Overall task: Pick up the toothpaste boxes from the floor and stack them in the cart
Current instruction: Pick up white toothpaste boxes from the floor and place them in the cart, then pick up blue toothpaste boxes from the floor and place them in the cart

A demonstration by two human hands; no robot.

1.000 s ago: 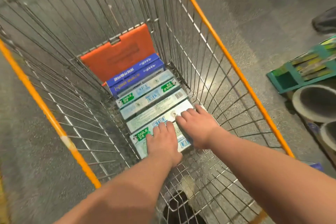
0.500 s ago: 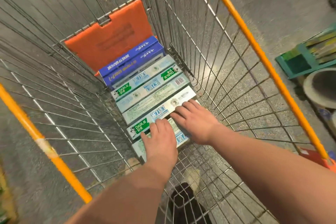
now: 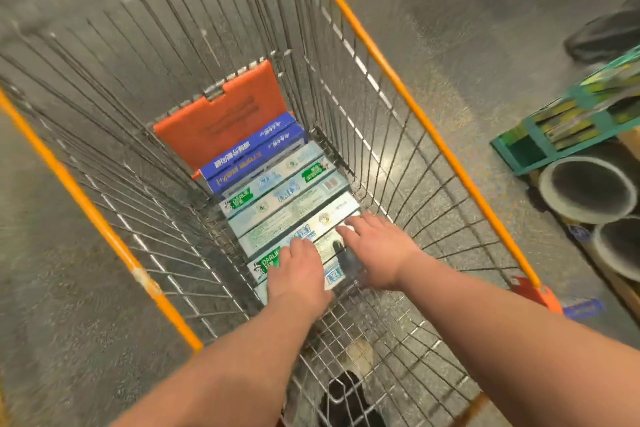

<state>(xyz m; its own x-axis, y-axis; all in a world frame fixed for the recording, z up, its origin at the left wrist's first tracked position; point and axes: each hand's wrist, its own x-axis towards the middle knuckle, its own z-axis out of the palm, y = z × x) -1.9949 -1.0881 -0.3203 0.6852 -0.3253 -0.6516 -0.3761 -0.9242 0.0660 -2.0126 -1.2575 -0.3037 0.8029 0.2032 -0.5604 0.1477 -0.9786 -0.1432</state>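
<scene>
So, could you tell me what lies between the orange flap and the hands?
Blue boxes, then pale boxes, lying side by side; the head view shows it.

Nearest toothpaste box partly under left hand and right hand, lettering blurred.

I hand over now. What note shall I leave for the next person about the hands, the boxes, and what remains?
Left hand: open, flat on the nearest toothpaste box.
Right hand: open, resting on the box next to it.
Done: a row of boxes lies in the cart, blue boxes farthest.
Left: no boxes on the floor in view; look around for more.
</scene>
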